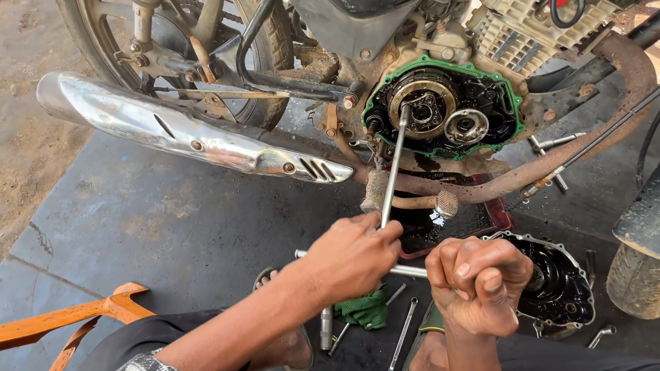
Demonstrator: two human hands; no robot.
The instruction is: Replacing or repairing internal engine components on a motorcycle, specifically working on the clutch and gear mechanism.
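A motorcycle stands before me with its engine side cover off, showing the clutch assembly ringed by a green gasket. A long T-handle socket wrench runs from the clutch down to my hands. My left hand grips the wrench shaft where it meets the crossbar. My right hand is clenched in a fist around the right end of the crossbar. Its left end pokes out past my left hand.
The removed engine cover lies on the dark floor to the right. A red oil tray sits under the engine. Spanners and a green rag lie by my sandalled feet. A chrome exhaust spans left; an orange stool sits lower left.
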